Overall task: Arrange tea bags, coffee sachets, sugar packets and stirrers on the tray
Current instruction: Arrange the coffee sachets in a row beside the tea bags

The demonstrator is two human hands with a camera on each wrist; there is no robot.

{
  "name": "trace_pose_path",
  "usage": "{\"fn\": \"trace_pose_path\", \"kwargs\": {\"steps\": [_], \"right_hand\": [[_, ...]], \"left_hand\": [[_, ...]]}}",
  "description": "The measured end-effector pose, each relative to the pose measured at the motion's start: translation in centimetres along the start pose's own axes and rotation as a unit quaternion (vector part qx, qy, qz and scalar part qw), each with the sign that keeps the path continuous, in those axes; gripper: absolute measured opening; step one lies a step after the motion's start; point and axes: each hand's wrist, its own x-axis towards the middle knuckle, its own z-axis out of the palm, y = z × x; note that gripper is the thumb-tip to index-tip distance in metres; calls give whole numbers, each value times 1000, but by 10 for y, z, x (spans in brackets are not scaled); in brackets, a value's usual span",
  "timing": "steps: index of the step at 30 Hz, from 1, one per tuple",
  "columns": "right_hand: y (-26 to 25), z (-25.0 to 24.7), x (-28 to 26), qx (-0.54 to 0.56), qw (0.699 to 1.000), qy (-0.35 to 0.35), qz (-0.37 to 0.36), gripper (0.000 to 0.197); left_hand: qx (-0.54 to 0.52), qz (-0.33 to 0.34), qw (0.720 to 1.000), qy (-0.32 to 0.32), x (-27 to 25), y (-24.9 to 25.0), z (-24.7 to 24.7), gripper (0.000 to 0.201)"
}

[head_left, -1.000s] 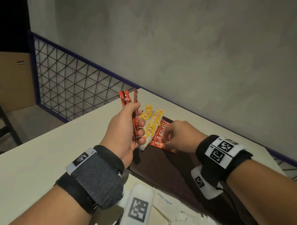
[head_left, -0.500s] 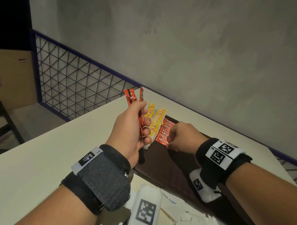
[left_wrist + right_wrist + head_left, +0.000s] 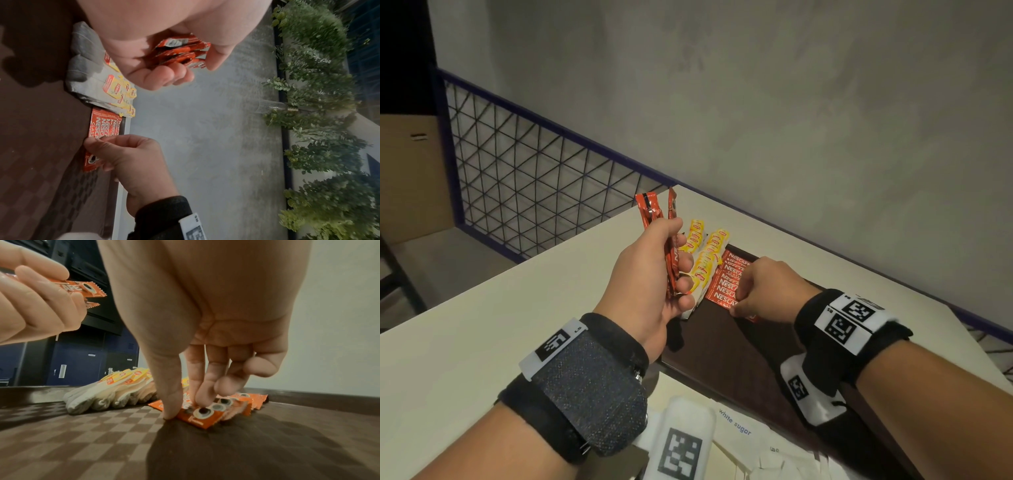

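Observation:
A dark brown checkered tray (image 3: 739, 363) (image 3: 82, 434) lies on the table. At its far end sit tea bags (image 3: 709, 253) (image 3: 92, 81) (image 3: 115, 392) with yellow tags, and beside them an overlapping row of red coffee sachets (image 3: 729, 274) (image 3: 104, 123) (image 3: 242, 400). My left hand (image 3: 654, 274) grips a bundle of red coffee sachets (image 3: 649, 209) (image 3: 180, 50) (image 3: 82, 288), raised over the tray's left edge. My right hand (image 3: 763, 291) (image 3: 123, 151) (image 3: 185, 405) is down on the tray. Its thumb and forefinger pinch the nearest sachet (image 3: 203, 417) of the row.
White sugar packets (image 3: 739, 431) lie on the pale table (image 3: 482, 308) just in front of the tray. A grey wall stands close behind the table, and a blue wire-mesh railing (image 3: 534, 192) runs along the far left.
Both hands keep their holds. The right hand has shifted only slightly on the nearest sachet, and the left hand's bundle stays raised in about the same place.

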Motion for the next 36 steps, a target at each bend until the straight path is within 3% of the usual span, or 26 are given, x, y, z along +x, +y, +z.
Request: {"fn": "trace_pose_path", "kwargs": {"steps": [12, 15, 17, 19, 20, 23, 24, 26, 30, 36], "right_hand": [[-3, -2, 6, -10, 1000, -1, -18, 22], [5, -17, 0, 46, 999, 23, -4, 22], [12, -32, -14, 140, 989, 56, 14, 22], [16, -45, -41, 286, 955, 69, 27, 23], [17, -50, -59, 374, 925, 60, 27, 23], [19, -52, -116, 607, 794, 11, 22, 32], [20, -49, -130, 646, 763, 2, 22, 38], [24, -39, -148, 677, 736, -6, 19, 41], [31, -26, -153, 637, 771, 5, 2, 28], [47, -31, -153, 570, 821, 43, -11, 5]], "left_hand": [[1, 0, 1000, -4, -1, 0, 1, 24], [-11, -9, 1000, -19, -2, 0, 2, 20], [-15, -20, 999, -44, -4, -2, 4, 16], [5, -39, 996, -80, -8, -4, 6, 15], [23, -55, 993, -106, -10, -6, 7, 17], [91, -108, 967, -213, -19, -10, 10, 26], [108, -119, 956, -244, -22, -12, 12, 28], [133, -132, 940, -284, -29, -17, 16, 31], [185, -116, 929, -298, -38, -30, 19, 34], [178, -100, 946, -250, -35, -38, 19, 40]]}}
